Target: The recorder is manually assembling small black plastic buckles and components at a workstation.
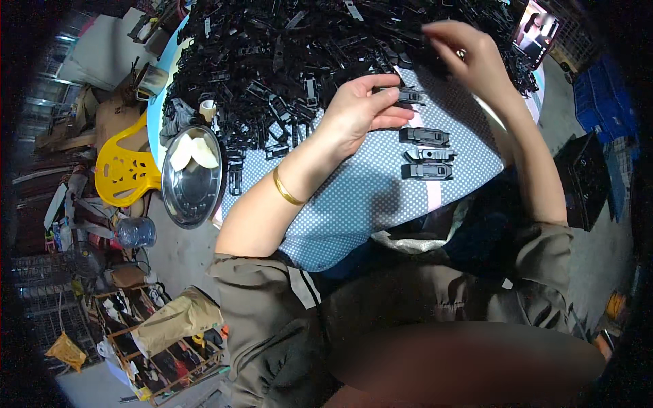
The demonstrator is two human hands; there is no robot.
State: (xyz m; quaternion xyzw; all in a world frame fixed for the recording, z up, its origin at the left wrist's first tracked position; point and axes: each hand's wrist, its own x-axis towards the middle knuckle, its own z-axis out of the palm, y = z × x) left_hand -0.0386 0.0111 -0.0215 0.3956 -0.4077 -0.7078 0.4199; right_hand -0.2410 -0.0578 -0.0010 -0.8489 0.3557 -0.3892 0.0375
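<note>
Black part [409, 96] pinched in left hand [355, 109]. Three similar parts [428, 156] lined up just bodyward of that grip. Right hand [474, 58] beyond it, to the right; can't tell if holding anything. Parts pile [272, 54] beyond and left.

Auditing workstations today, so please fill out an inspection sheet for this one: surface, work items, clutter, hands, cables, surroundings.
Surface: table with a dotted cloth over its near part.
Work items: three black plastic parts in a column on the cloth; a large heap of black parts beyond.
Clutter: shiny dish with pale pieces and a tape roll at left; lit screen at upper right.
Hands: left hand holds another black part; right hand is over the heap, grip unclear.
Cables: nothing seen clearly.
Surroundings: yellow plastic chair left, blue crate right.
</note>
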